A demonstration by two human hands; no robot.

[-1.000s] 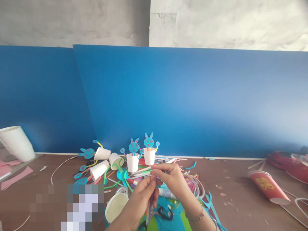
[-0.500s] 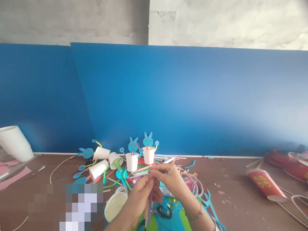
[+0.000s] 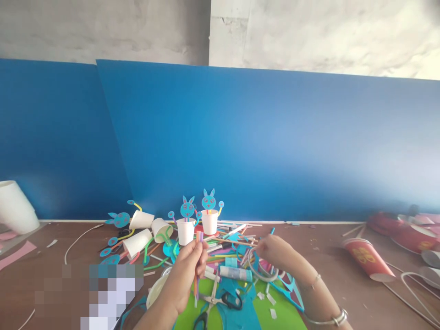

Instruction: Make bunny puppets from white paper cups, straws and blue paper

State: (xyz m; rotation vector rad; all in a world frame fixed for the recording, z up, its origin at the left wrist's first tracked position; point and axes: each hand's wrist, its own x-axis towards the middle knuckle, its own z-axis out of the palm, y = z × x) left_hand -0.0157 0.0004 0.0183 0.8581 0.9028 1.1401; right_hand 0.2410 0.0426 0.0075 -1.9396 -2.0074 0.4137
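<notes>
My left hand (image 3: 190, 261) is closed around a small bundle of drinking straws (image 3: 195, 288), orange and purple, held upright in front of the cups. My right hand (image 3: 275, 251) is at the right of the pile, its fingers curled downward over a blue straw (image 3: 272, 231); the fingertips are partly hidden. Below and between the hands lie open scissors (image 3: 213, 300) and a glue stick (image 3: 236, 273) on blue and green paper. Behind my left hand stand two white paper cups (image 3: 186, 233) with blue rabbit heads and straw arms.
More white cups with rabbit parts (image 3: 139, 243) lie tipped at the left. Loose straws and markers (image 3: 237, 233) spread behind the hands. A coiled white cable (image 3: 264, 275) lies by my right hand. A red paper cup (image 3: 369, 259) lies at the right, a stack of white cups (image 3: 17, 206) far left.
My right hand has moved away from the straws in my left hand, rightward to the blue straw. My left hand has shifted a little left, still holding the bundle.
</notes>
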